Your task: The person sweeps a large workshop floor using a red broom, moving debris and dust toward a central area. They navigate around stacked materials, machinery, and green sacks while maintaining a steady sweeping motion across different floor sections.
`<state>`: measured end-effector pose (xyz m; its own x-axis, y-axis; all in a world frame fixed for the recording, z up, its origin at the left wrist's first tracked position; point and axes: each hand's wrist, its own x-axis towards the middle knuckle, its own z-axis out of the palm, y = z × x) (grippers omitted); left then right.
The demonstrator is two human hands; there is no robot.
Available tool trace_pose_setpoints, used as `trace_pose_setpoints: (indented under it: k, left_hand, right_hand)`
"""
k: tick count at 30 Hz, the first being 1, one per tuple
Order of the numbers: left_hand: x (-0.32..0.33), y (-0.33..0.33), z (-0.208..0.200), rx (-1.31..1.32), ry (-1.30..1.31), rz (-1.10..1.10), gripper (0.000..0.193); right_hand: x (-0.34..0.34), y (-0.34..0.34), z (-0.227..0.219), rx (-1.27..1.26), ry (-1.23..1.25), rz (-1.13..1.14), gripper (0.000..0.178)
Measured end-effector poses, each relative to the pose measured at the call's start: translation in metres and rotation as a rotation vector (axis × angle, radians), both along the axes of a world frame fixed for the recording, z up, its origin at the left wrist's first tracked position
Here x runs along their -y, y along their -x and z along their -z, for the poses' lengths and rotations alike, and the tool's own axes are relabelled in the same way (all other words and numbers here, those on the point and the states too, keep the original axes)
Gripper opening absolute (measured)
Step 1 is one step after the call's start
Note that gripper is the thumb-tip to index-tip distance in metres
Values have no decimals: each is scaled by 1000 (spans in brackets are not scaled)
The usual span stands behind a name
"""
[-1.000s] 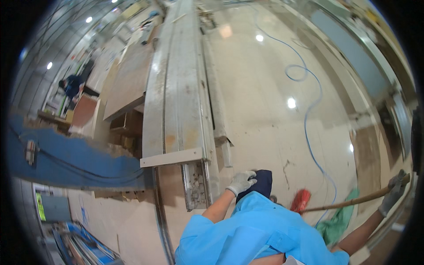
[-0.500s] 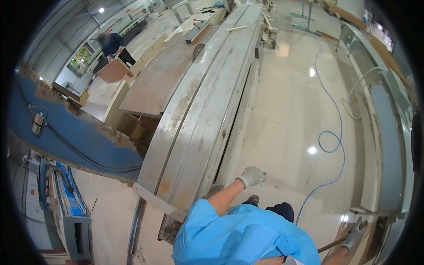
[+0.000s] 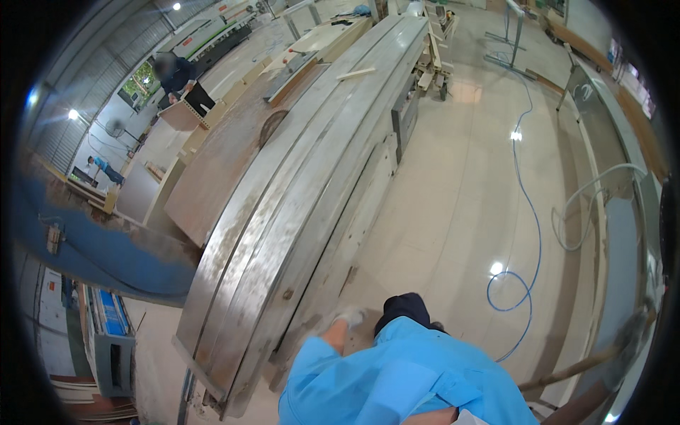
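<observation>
My right hand (image 3: 629, 336), in a greyish work glove and smeared by motion, grips a long wooden stick (image 3: 567, 372) at the lower right. The stick slants down from the hand toward my side; what its ends carry, if anything, I cannot make out. My left hand (image 3: 350, 316), in a pale glove, is beside the lower edge of a long metal sliding table (image 3: 283, 212), partly beyond my blue sleeve. Blur hides how its fingers are held. It appears to hold nothing large.
A blue hose (image 3: 520, 177) loops over the shiny tiled floor (image 3: 446, 212). Along the right runs a long grey bench (image 3: 623, 234). A brown worktop (image 3: 234, 156) adjoins the sliding table. Farther left, a person in dark clothes (image 3: 180, 76) handles a brown board (image 3: 181, 117).
My right hand has risen and moved right with the wooden stick. My left hand has shifted down and left. The view has turned, and another person now shows far left.
</observation>
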<state>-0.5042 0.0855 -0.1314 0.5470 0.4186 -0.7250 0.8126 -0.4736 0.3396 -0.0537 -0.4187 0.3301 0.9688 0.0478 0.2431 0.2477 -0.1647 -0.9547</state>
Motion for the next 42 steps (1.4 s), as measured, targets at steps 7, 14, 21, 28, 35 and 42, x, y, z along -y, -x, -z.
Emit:
trace_pose_setpoints:
  k: [7, 14, 21, 28, 35, 42]
  left_hand:
    - [-12, -85, 6, -46, 288, -458, 29]
    - [-229, -341, 5, -47, -117, -135, 32]
    - [-440, -707, -69, 627, -101, -203, 33]
    - [-483, -878, -61, 515, 3, -89, 38]
    - [-466, -857, -5, -68, 290, -522, 31]
    - [-595, -1030, 9, -90, 191, -298, 30]
  right_hand:
    - [-179, -194, -33, 105, -450, 169, 33]
    - [-204, -404, -26, 283, -212, -631, 32]
    - [-201, -589, 47, 480, -27, 21, 38]
    - [-405, -847, 104, 377, -251, 55, 26]
    - [-583, -1054, 20, 253, -227, -170, 15]
    - [-741, -1198, 10, 267, -145, -54, 16]
